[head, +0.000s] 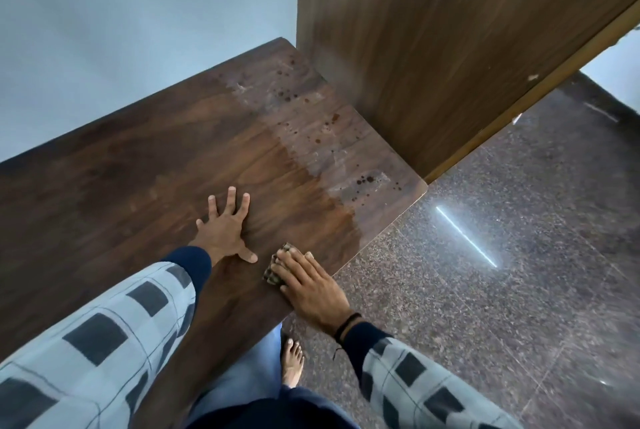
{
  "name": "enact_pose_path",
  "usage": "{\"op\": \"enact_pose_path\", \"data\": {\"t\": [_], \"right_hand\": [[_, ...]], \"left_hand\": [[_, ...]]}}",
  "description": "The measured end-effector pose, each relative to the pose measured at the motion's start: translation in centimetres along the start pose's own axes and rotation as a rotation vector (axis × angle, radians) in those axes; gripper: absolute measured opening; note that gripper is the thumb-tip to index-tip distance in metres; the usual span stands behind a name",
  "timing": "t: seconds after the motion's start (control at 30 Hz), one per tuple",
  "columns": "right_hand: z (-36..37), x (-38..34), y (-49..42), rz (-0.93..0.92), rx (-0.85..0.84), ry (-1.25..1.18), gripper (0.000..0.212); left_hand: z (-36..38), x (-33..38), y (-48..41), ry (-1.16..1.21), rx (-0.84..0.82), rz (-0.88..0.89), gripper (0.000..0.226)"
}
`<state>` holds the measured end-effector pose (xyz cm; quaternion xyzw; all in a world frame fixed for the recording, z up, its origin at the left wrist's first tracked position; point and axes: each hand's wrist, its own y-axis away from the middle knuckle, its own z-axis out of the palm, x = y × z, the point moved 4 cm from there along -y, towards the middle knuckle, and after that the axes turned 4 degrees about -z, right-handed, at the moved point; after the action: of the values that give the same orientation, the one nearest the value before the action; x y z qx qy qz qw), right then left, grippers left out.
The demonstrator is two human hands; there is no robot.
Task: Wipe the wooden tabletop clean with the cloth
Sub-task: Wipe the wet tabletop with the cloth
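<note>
Where the dark wood-grain table (121, 179) shows glossy and smooth, left hand (225, 231) lies flat, fingers splayed, grip wide open, holding nothing. Just right of it, right hand (308, 285) presses a small crumpled checked cloth (272, 276) onto the table near its front edge, grip open, fingers laid nearly straight over it. Further right: dull grey dusty patch (332, 151), dark round spots. Speckled polished stone floor (485, 273) beyond.

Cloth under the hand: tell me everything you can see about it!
The cloth is small and brownish with a checked pattern. It lies on the wooden tabletop near the front edge. The right hand presses flat on it, covering most of it, so only its left and far edges peek out.
</note>
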<state>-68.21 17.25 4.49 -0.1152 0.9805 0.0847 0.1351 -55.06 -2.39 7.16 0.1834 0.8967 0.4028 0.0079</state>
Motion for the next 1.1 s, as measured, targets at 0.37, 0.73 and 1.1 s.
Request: {"op": "enact_pose_path", "data": {"t": [0.37,0.73,1.1], "right_hand": [[-7.0,12.2,-6.1,0.324,0.098,-0.086,0.049],[-4.1,13.0,-1.2,-0.188,-0.082,0.125,0.052],[-3.6,11.4,-3.1,0.03,0.017,0.046,0.052]], "left_hand": [[0.3,-0.4,-0.5,0.032,0.005,-0.014,0.153],[0.0,-0.6,0.0,0.031,0.014,0.008,0.153],[-1.6,1.2,-1.0,0.09,0.036,-0.027,0.148]]}}
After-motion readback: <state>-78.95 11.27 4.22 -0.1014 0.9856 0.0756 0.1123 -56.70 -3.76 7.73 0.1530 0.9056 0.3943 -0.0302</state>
